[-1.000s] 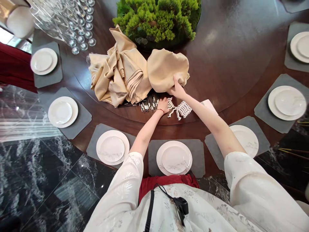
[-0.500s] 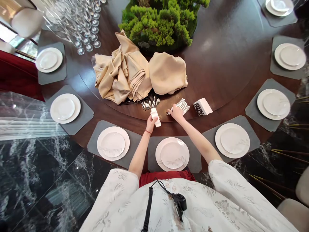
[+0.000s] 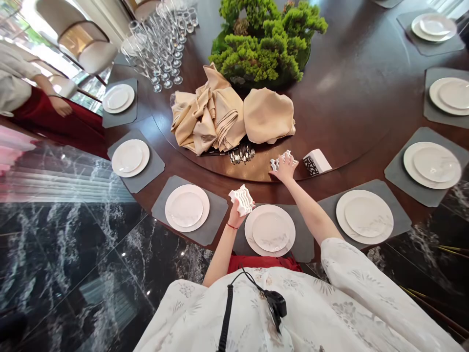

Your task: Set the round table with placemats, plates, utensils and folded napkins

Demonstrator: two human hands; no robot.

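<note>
My left hand [image 3: 239, 211] is closed around a stack of white wavy chopstick rests [image 3: 243, 199], held above the near table edge, just left of the middle plate [image 3: 270, 230]. My right hand [image 3: 286, 169] reaches forward with spread fingers over more white wavy rests [image 3: 287, 158] on the turntable. Its fingertips touch them and partly cover them. Beside this hand, on the right, lies a white box with a black patterned side [image 3: 318, 162]. To its left, dark chopsticks with shiny ends [image 3: 242, 154] lie in a bunch by the napkins.
Beige cloth napkins [image 3: 269, 115] are heaped before a green plant centrepiece [image 3: 264, 54]. Many stemmed glasses [image 3: 164, 54] stand at the far left. White plates on grey placemats [image 3: 216, 210] ring the round table [image 3: 351, 112]. Another person's hand [image 3: 60, 105] shows at the left.
My left hand has drawn back toward me with the white rests, now turned to show their wavy side. My right hand has spread its fingers over the other rests. The view has shifted left.
</note>
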